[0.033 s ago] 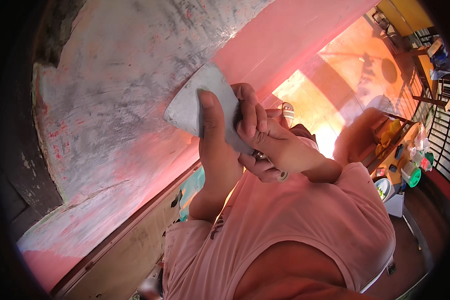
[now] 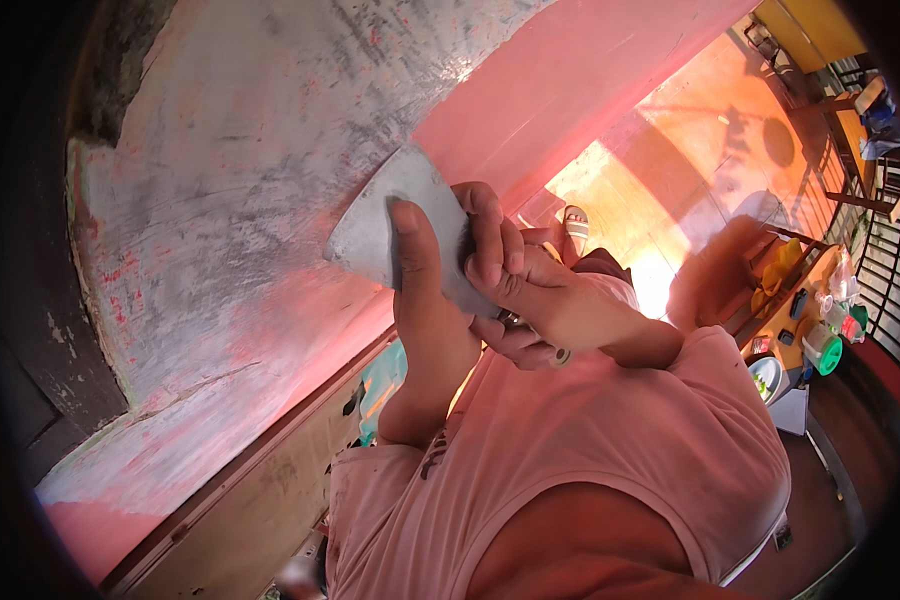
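A grey putty knife [image 2: 435,215] with a broad, flared metal blade is held up between both hands, its wide edge close to the patchy wall [image 2: 240,190]. From the left side my left hand [image 2: 420,280] grips the blade: the thumb lies flat on its face and the fingers curl round its right edge. Lower down, my right hand [image 2: 535,295] is closed around the narrow end, its fingers against those of the left. The handle is mostly hidden inside the right hand. Whether the blade touches the wall I cannot tell.
Smooth pink wall [image 2: 530,100] borders the grey-white patch. A dark wooden frame [image 2: 65,330] runs along the left. Below the wall is a brown ledge [image 2: 240,480]. A wooden table [image 2: 785,330] with containers and small items stands at right, near a sunlit tiled floor [image 2: 670,150].
Both hands and the putty knife have shifted slightly down and to the left. The grip looks the same.
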`<act>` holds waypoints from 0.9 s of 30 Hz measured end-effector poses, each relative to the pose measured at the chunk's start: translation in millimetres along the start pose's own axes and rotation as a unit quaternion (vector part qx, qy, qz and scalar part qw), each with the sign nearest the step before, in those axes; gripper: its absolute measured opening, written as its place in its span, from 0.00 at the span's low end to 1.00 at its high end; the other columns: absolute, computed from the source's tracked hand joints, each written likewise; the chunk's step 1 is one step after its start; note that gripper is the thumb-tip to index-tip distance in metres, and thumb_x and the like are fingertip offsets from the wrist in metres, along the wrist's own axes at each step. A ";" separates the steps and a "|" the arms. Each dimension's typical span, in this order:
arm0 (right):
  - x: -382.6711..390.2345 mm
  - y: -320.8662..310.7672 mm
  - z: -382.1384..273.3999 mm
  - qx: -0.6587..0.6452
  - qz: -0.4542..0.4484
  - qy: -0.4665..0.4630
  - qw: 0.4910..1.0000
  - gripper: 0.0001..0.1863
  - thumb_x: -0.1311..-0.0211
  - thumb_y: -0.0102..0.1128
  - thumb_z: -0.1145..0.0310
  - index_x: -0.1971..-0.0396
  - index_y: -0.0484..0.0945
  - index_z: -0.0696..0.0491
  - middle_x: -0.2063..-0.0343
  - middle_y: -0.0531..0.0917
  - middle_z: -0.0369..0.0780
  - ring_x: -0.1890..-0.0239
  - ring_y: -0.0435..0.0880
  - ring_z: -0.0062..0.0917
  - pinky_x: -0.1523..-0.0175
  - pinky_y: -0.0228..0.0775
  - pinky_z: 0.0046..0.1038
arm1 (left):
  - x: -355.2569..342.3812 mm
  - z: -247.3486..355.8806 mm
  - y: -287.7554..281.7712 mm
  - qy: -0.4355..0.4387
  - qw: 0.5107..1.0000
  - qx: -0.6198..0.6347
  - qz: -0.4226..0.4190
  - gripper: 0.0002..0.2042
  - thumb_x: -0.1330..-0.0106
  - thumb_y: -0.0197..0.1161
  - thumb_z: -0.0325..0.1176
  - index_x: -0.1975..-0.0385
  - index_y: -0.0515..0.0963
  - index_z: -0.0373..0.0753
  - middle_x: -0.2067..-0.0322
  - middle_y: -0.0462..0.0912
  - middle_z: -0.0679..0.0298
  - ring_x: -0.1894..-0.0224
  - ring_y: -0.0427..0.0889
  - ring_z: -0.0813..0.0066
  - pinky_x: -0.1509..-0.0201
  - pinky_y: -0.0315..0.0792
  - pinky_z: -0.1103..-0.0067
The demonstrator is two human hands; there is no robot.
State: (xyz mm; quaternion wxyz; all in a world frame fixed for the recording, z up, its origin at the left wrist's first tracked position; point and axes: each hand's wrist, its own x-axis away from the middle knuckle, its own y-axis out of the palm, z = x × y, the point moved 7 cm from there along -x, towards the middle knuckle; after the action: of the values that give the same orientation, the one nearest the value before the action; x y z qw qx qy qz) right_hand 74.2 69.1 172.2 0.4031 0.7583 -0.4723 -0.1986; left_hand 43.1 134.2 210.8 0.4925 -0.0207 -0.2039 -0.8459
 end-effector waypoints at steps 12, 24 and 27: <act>6.3 0.8 -13.5 -0.023 0.022 0.005 0.999 0.25 0.24 0.37 0.42 0.69 0.65 0.51 0.88 0.60 0.31 0.91 0.56 0.13 0.88 0.43 0.18 | -4.8 0.2 8.5 0.011 0.999 0.001 -0.046 0.31 0.27 0.37 0.64 0.67 0.72 0.39 0.82 0.64 0.71 0.75 0.69 0.78 0.52 0.78 0.63; 8.6 0.2 -23.3 0.001 0.018 -0.002 1.000 0.24 0.23 0.36 0.44 0.71 0.64 0.50 0.87 0.61 0.31 0.91 0.60 0.14 0.88 0.47 0.18 | -2.2 5.6 22.0 0.013 0.999 0.023 0.032 0.31 0.27 0.37 0.64 0.69 0.71 0.38 0.82 0.63 0.71 0.76 0.68 0.78 0.55 0.79 0.65; 8.7 2.6 -21.8 0.013 0.020 0.001 1.000 0.24 0.23 0.36 0.46 0.72 0.64 0.50 0.88 0.61 0.31 0.92 0.60 0.15 0.88 0.46 0.19 | -2.0 -2.4 10.6 0.028 0.997 0.065 -0.013 0.31 0.27 0.38 0.62 0.67 0.72 0.37 0.82 0.63 0.71 0.76 0.69 0.77 0.55 0.79 0.64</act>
State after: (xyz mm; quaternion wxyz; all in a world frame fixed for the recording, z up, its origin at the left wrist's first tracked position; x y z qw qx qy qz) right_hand 91.8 70.1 188.0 0.3977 0.7538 -0.4896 -0.1841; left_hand 53.5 130.4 211.6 0.4876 0.0378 -0.2443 -0.8373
